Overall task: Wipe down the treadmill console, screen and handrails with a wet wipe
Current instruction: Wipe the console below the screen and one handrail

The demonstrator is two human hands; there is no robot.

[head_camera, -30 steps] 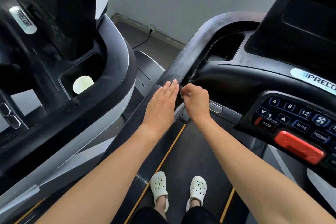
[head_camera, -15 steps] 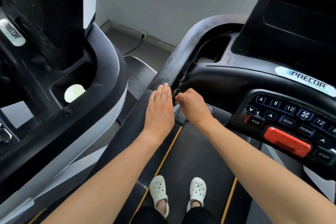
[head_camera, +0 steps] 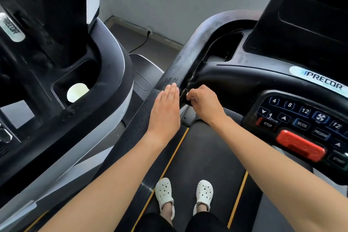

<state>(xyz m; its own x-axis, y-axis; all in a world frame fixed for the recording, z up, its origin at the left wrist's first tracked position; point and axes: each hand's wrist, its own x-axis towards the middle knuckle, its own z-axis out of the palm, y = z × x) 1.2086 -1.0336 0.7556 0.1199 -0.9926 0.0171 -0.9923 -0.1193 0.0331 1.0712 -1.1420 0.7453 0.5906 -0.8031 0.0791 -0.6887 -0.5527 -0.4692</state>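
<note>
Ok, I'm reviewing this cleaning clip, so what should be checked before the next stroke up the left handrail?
1. Wet wipe in right hand: ok, a white sliver shows at the curled fingertips.
2. Left hand flat on the handrail: ok.
3. Handrail ahead free of objects: ok, only dull smears on it.
4. Right hand apart from the red stop button: ok.
5. Both white shoes on the belt, between its yellow lines: ok.
6. Belt stopped: cannot tell.
</note>
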